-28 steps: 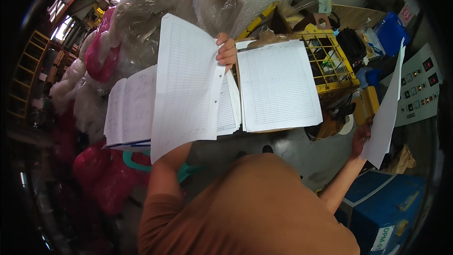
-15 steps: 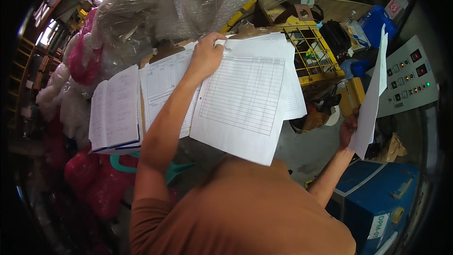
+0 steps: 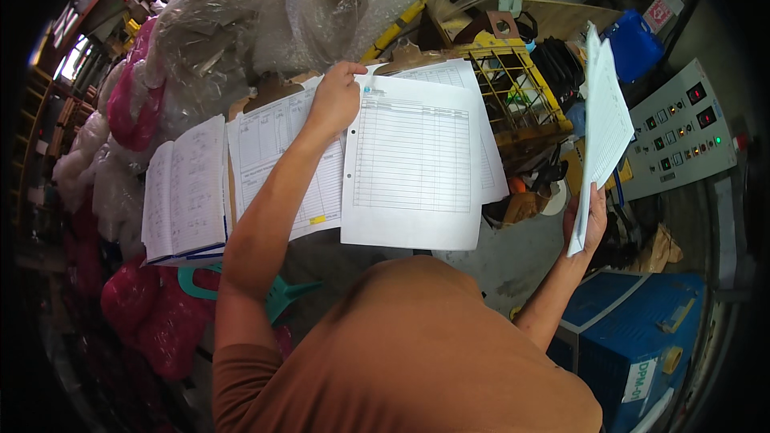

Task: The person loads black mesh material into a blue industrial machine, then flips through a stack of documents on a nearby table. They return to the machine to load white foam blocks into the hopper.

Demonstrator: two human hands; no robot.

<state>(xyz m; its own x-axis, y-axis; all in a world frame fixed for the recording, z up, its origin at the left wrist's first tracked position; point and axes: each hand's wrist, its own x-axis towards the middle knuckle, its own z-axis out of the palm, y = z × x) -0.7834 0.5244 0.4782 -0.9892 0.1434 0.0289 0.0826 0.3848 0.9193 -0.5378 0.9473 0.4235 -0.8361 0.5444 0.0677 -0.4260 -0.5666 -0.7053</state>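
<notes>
My left hand is closed at the upper left corner of a white printed form with an almost blank ruled table. Its fingertips are partly hidden. Under and beside that form lie other sheets, among them a filled-in form with a yellow mark, under my left forearm. To the right, my right hand is closed around the lower edge of a thin stack of papers, held up nearly on edge, apart from the other sheets. An open notebook with handwritten lined pages rests at the left.
Bubble wrap and clear plastic are heaped behind the papers, with pink plastic bags at left. A yellow metal cage stands behind right. Beyond my right hand are a grey control panel, a blue jug and a blue machine.
The printed form has swung straighter and slightly left, and its lower edge has risen. The paper stack in my right hand has moved left and turned, showing more of its printed face.
</notes>
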